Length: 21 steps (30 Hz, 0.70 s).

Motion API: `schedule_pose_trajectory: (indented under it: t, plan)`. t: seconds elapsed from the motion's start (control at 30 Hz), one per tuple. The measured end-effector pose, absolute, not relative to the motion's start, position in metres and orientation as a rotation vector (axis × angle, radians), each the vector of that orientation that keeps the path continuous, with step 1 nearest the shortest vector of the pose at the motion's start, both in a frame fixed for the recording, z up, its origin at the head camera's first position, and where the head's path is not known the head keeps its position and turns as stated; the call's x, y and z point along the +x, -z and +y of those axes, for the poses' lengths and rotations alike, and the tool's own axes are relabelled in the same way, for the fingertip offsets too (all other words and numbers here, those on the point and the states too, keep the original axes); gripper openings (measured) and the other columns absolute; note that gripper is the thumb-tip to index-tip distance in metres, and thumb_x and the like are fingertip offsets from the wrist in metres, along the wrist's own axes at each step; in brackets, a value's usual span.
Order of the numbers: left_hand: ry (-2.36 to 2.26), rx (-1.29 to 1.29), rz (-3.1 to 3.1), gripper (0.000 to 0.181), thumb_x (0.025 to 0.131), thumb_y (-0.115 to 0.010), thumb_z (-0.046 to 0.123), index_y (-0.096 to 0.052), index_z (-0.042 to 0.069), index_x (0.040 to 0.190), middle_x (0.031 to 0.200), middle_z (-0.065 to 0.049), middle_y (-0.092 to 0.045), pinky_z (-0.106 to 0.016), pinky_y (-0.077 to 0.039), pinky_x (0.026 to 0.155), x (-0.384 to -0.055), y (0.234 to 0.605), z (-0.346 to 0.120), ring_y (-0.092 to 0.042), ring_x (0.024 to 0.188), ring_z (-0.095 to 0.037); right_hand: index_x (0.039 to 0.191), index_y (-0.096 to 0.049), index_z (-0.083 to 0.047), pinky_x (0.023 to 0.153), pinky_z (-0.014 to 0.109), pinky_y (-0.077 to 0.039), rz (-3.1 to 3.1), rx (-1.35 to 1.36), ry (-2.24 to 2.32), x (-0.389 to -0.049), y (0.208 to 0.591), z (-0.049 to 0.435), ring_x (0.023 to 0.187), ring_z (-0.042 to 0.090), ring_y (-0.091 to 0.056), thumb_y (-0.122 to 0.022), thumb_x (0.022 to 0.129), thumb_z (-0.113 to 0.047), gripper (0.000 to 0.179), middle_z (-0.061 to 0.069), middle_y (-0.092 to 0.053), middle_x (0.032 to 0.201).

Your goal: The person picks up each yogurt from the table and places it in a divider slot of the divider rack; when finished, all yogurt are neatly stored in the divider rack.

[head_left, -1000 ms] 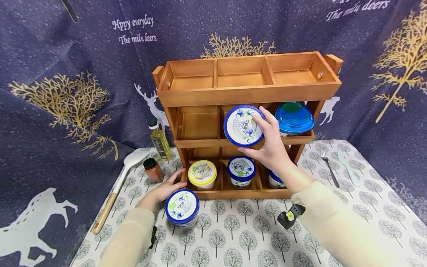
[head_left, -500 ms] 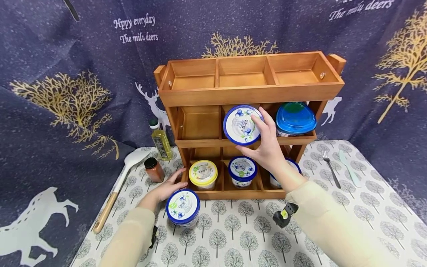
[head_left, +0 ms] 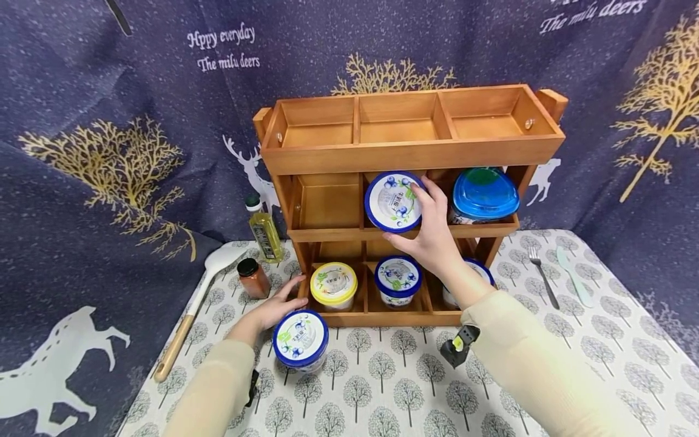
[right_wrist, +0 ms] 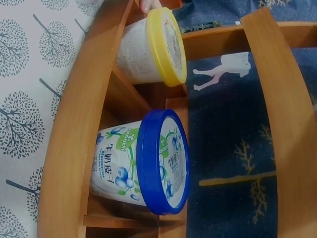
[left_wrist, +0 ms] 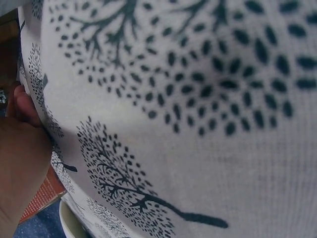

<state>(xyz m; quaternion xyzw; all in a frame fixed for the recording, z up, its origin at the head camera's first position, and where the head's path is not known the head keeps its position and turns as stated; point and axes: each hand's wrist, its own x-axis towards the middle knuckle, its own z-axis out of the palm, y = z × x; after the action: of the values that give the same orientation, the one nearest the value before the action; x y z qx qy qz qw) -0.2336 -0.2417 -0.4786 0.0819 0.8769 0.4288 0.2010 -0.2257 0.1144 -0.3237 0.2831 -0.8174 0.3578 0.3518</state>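
Observation:
My right hand [head_left: 431,233] holds a white tub with a blue-rimmed blueberry lid [head_left: 394,201] at its right edge, thumb below and fingers above. This tub is raised at the middle compartment of the wooden rack's [head_left: 409,156] second tier, its lid tilted toward me. My left hand [head_left: 273,309] grips the rack's lower left corner, fingertips [right_wrist: 148,5] at its edge. Close in front of that hand, another blue-lidded tub [head_left: 301,341] stands on the table. On the bottom tier are a yellow-lidded tub [head_left: 334,286] and a blue-lidded tub [head_left: 398,280]; a third [head_left: 476,273] is partly hidden by my right arm.
A blue-lidded container [head_left: 485,194] occupies the second tier's right compartment. Left of the rack are an oil bottle [head_left: 265,233], a black-capped jar [head_left: 253,279] and a white wooden-handled utensil [head_left: 204,288]. At right lie a fork [head_left: 543,279] and a pale green knife [head_left: 573,276].
My right hand and its tub have shifted slightly left and inward toward the rack's middle compartment. My left hand keeps its place at the rack's corner.

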Motion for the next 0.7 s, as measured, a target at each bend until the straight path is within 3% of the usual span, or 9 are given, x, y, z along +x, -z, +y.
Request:
schedule_pose_trajectory:
  t: [0.7]
  plan:
    - [-1.201,0.194,2.455,0.072,0.091,-0.054,0.051,-0.016,0.034,0.150,0.156,-0.015,-0.002,-0.065,-0.014,0.103,-0.2313,0.4779,-0.2402,-0.005,0.139,-0.042,0.136,-0.036,0.004,0.103,0.048,-0.033,-2.332,0.524,-0.997,-0.2270,0.3190,0.1115,0.132,0.037,-0.022,-0.081,0.075,-0.024,0.081,0.029,-0.020,0.139]
